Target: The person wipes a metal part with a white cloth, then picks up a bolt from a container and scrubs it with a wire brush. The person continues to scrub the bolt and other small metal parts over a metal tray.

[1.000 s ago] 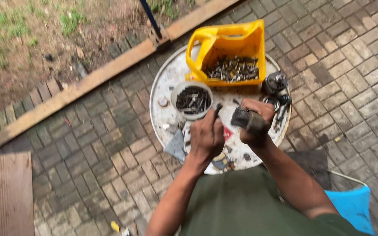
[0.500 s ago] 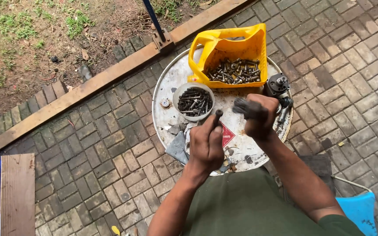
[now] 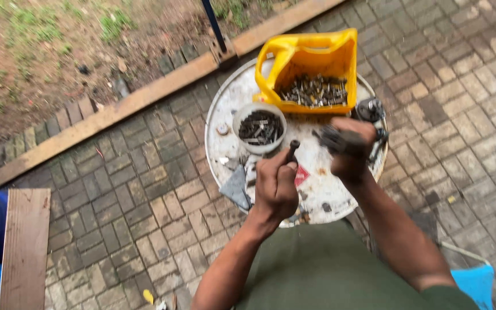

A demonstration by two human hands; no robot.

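My left hand point(image 3: 276, 185) grips a dark bolt point(image 3: 291, 150) that sticks up from its fingers, just below a round white bowl point(image 3: 259, 127) of dark metal pieces. My right hand point(image 3: 351, 148) is closed on a dark tool point(image 3: 335, 139), blurred by motion, held level with the bolt and a little to its right. Both hands hover over a round white drum top point(image 3: 317, 189). A cut-open yellow jug point(image 3: 311, 69) full of small metal parts stands at the top's far side.
A grey rag point(image 3: 237, 188) and small red scrap point(image 3: 301, 175) lie on the drum top, with dark metal parts point(image 3: 370, 109) at its right edge. Brick paving surrounds it. A timber beam point(image 3: 144, 97), a dark post point(image 3: 214, 26), a wooden plank point(image 3: 25, 247) and a blue object point(image 3: 477, 284) are nearby.
Both hands shifted slightly over the drum top. The right hand with the tool moved a little away from the bolt in the left hand.
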